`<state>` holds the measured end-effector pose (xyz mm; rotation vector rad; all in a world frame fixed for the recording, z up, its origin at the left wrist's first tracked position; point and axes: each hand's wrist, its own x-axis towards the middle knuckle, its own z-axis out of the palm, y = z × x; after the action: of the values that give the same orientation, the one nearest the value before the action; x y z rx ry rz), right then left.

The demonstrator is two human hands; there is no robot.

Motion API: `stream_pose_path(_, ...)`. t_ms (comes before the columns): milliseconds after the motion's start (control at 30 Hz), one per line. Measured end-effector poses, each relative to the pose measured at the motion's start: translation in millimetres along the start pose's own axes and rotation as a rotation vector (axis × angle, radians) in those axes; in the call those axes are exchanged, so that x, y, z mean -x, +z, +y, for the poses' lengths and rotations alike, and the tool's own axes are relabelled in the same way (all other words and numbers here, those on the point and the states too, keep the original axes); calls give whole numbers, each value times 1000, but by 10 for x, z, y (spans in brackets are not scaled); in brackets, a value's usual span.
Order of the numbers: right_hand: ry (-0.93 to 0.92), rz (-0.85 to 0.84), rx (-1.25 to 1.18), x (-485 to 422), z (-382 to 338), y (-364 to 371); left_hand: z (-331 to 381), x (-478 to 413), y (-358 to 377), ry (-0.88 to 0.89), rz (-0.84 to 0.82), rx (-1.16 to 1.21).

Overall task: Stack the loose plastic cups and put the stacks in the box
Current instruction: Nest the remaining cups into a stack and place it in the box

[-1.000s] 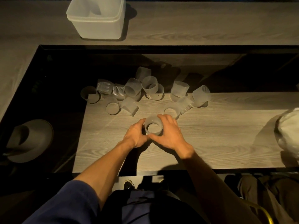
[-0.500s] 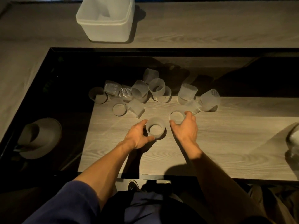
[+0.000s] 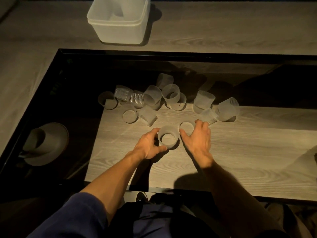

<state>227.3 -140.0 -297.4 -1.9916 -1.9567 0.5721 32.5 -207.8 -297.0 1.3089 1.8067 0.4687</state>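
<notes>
Several frosted ribbed plastic cups [image 3: 171, 98] lie scattered on the glass table top [image 3: 77, 74], some upright, some tipped. My left hand [image 3: 149, 145] grips a short stack of cups [image 3: 169, 139] standing near the table's middle. My right hand [image 3: 197, 140] has its fingers spread, reaching around a single upright cup [image 3: 187, 127] just right of the stack; fingertips touch it. The white plastic box [image 3: 120, 21] stands at the far side on the wooden floor, with a stack of cups inside.
A grey hat [image 3: 44, 143] shows under the glass at the left. A wooden shelf [image 3: 240, 152] lies below the glass. The table's black frame [image 3: 171, 54] borders the far edge. My knees and a shoe are below the near edge.
My right hand let go of the stack and moved right and forward to a single cup. My left hand kept hold of the stack.
</notes>
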Motion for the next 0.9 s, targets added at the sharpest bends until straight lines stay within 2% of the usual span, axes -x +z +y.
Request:
stream_pose_path(300, 17, -4, -76, -12, -30, 57, -49, 21, -35, 39, -14, -4)
stream_pose_path(433, 31, 61, -315, 11, -203, -79, -61, 8, -41, 27, -12, 0)
stream_pose_path(533, -84, -39, -500, 79, -385, -222, -67, 4, -21, 28, -12, 27)
stream_pose_path(633, -296, -199, -460, 193, -464, -293, -79, 11, -5, 50, -10, 63)
stream_pose_path(700, -390, -239, -384, 227, -456, -300, -81, 14, -5, 58, -9, 73)
stream_pose_path(900, -467, -266, -236, 212, -428, -324, -62, 34, -16, 68, -4, 84)
